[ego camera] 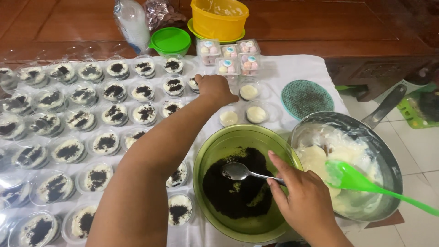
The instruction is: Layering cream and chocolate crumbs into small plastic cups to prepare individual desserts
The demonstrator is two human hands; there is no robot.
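— Hands first: where are they?

— Left hand [214, 89] is stretched out over the white cloth [292, 68] toward its far edge, fingers curled down on a small clear cup [194, 84] of cream topped with dark crumbs. Whether it grips the cup or only touches it, I cannot tell. Right hand [304, 201] is at the near edge, pinching the handle of a metal spoon [238, 171].

— And the spoon?

— Its bowl hangs just above the dark crumbs [238, 192] inside the green bowl [215, 151], which sits near the middle of the cloth's near edge.

— What lies around the left hand?

— Just right of it, three plain cream cups [249, 92] with no crumbs. Beyond them, small clear boxes of pastel sweets [231, 55] by the far edge. Left of the arm, rows of crumb-topped cups [82, 119] run to the left edge of the cloth.

— On the right side?

— A metal pan [366, 132] of pale cream with a green spatula [361, 180] resting in it, at the right edge. Behind it, a round teal mat [306, 98].

— Past the cloth?

— On the wooden tabletop [320, 27]: a yellow tub [219, 20], a green lidded container [170, 41], and a clear plastic bottle [132, 23].
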